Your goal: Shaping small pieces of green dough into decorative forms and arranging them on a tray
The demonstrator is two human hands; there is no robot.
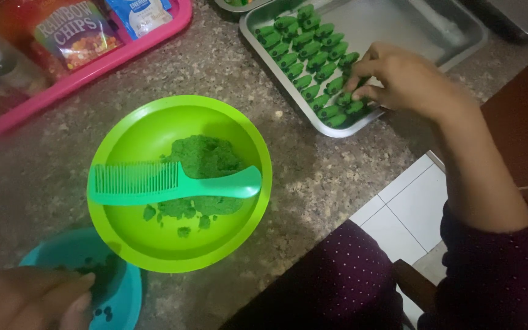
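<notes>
My right hand [398,79] reaches over the near corner of a metal tray [398,24], fingertips pinched on a small green dough piece [344,98] among rows of like pieces. My left hand [29,299] rests at the bottom left on the rim of a blue bowl [126,299] with dark bits inside; whether the hand holds anything is unclear. Between them sits a green plate [148,244] with a lump of green dough [203,162], and a green comb [154,182] lying across it.
A pink tray [123,52] with snack packets stands at the back left on the speckled stone counter [313,177]. The counter edge runs diagonally at the right, with white floor tiles [404,208] below. My dotted dark clothing fills the bottom right.
</notes>
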